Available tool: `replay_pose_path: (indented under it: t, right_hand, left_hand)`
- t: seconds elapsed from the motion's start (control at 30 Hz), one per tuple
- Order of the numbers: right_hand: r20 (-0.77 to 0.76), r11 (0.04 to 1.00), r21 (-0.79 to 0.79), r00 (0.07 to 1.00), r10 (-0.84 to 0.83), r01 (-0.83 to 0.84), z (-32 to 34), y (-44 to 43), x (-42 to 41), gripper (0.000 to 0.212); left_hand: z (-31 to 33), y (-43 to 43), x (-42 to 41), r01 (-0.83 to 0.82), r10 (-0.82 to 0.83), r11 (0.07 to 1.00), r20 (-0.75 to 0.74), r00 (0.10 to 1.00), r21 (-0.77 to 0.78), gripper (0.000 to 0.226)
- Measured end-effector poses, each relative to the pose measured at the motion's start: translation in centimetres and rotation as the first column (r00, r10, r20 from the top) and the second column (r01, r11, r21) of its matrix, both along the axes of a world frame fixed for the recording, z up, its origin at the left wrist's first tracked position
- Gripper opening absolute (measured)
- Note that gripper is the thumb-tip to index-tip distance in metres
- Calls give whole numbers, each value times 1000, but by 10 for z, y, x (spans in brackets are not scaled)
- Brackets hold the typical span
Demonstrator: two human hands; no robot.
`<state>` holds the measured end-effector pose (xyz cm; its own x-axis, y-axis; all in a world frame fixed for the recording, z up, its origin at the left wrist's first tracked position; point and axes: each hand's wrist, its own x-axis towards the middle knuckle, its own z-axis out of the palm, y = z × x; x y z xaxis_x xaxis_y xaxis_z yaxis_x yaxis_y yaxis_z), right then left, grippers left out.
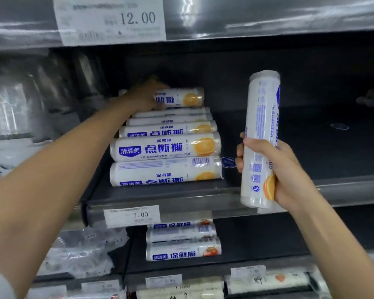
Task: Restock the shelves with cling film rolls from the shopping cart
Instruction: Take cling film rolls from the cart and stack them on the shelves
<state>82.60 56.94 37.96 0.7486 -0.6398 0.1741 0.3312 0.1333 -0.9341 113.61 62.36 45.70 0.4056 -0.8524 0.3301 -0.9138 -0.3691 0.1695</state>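
Several white cling film rolls (165, 147) with orange-slice labels lie stacked on the dark middle shelf (160, 203). My left hand (146, 97) reaches deep into the shelf and grips the left end of the rearmost roll (181, 98), which sits higher than the rest. My right hand (274, 169) grips the lower half of another cling film roll (260, 130) and holds it upright in front of the shelf, to the right of the stack.
The upper shelf edge (268, 24) carries a 12.00 price tag (110, 20); a 7.00 tag (132, 215) hangs below the stack. Tomato-label rolls (184, 242) lie on the shelf beneath. Clear packaged goods (20, 100) fill the left bay. Dark shelf floor (322, 147) shows right of the stack.
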Motion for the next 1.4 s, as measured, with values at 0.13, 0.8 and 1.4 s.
replay_pose_path:
  t: [0.13,0.8,1.4]
  right_hand:
    - [2,1000,-15,1000,-4,4,2,-2,5,37]
    - [34,999,26,998,43,-44,1,-5,17,28]
    - [-195,969,-206,976,96,-137,32,-19,8,54]
  left_hand:
    - [-4,-6,6,34,-34,999,-19,999,-2,57]
    - [-3,-12,19,112,-127,987,-130,983,-116,55]
    - [-41,111,-99,10,147,715,166,975,-699,26]
